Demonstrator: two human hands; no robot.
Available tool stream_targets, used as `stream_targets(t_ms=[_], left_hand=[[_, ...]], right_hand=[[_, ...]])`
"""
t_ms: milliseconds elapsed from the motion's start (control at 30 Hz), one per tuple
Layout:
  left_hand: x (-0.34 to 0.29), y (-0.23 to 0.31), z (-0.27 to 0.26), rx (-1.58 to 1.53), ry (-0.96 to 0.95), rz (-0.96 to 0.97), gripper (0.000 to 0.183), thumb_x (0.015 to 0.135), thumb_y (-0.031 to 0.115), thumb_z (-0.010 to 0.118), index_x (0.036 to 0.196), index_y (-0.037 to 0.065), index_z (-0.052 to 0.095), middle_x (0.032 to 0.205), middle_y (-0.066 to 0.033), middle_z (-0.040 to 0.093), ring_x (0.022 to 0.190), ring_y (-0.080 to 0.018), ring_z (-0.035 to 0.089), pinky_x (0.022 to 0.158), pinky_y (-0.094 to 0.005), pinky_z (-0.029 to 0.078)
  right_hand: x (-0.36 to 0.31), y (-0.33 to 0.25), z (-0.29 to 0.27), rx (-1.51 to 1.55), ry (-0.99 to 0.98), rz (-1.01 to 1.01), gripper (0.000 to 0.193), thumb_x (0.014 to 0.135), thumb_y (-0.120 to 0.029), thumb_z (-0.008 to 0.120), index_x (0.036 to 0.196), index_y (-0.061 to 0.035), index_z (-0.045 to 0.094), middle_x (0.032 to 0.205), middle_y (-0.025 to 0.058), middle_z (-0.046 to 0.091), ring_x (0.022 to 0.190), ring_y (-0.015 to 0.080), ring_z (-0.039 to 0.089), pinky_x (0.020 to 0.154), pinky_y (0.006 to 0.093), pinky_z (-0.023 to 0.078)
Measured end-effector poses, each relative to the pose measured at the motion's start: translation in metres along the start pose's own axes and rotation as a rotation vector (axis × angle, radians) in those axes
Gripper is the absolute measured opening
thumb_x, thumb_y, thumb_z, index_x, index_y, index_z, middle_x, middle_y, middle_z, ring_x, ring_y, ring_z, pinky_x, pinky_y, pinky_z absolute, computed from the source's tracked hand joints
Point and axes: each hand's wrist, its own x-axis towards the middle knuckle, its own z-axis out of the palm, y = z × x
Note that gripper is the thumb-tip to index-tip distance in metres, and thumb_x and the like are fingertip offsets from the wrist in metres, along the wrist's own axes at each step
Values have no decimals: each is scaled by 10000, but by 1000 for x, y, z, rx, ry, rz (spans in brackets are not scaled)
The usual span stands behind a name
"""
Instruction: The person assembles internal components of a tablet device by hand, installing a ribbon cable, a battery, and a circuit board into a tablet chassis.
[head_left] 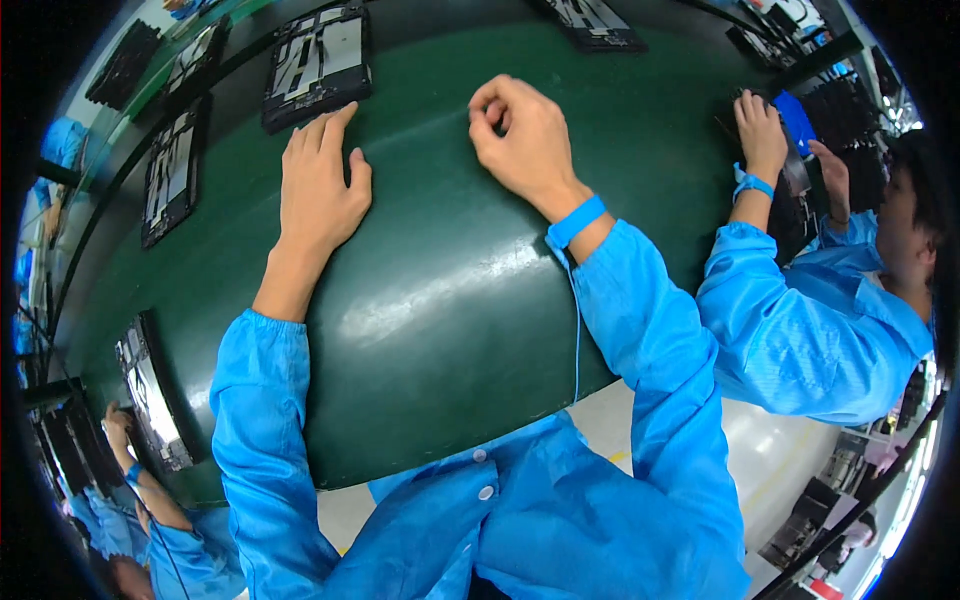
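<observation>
Blue coat [480,530] nearest; black device [318,62] far left, long axis near-to-far, just beyond left hand [322,190], relaxed, fingers extended to its near edge; right hand [528,138] curled, farther off, contents unclear

Green surface [430,400], blue sleeves [262,380], black-and-silver device [340,60]

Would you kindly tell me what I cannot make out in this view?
- Head view: whether the right hand pinches anything small; its curled fingers hide it.
- Head view: whether the left hand touches the opened device; its fingertips overlap the near edge.
- Head view: the far end of the device beyond the right hand; cut off by the top edge.
</observation>
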Motion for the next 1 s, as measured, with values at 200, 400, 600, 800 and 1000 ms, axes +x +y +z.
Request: stream_targets(t_ms=[200, 400, 600, 800, 1000], left_hand=[[13, 18, 9, -89, -66, -35, 486, 1003, 107, 630, 1486, 59, 610, 1403, -226, 667, 1355, -408, 598, 1175, -509, 452], [22, 15, 23, -91, -79, -36, 469, 990, 103, 628, 1455, 42, 632, 1363, -233, 686, 1332, -418, 609, 1150, -509, 468], [23, 7, 21, -29, -107, -47, 450, 978, 50, 613, 1426, 43, 652, 1406, -221, 671, 1356, -412, 600, 1165, -504, 457], [28, 12, 15, -30, -91, 6, 415, 971, 30, 600, 1379, 31, 678, 1412, -207, 667, 1370, -399, 591, 1184, -503, 444], [17, 17, 3, -57, -40, 52, 383, 938, 34, 618, 1312, 22, 701, 1359, -233, 673, 1332, -423, 608, 1161, -512, 458]], right_hand=[[48, 99, 10, 161, 524, 309, 347, 880, -140, 773, 1193, -32, 671, 1088, 135, 609, 976, 266, 691, 812, 412, 607], [88, 151, 7, 660, 747, 588, 480, 943, -194, 739, 1347, 29, 608, 1310, 171, 639, 1209, 281, 599, 1047, 395, 497], [125, 152, 30, 1326, 722, 776, 198, 965, -313, 708, 1115, -188, 674, 1090, 0, 669, 1067, 185, 617, 932, 409, 493], [135, 144, 16, 1104, 755, 792, 365, 894, -247, 758, 1189, -54, 663, 1114, 111, 602, 973, 248, 623, 807, 419, 596], [121, 144, 0, 1398, 398, 739, 514, 927, -314, 710, 1362, -61, 607, 1183, 119, 620, 967, 256, 594, 900, 406, 520]])
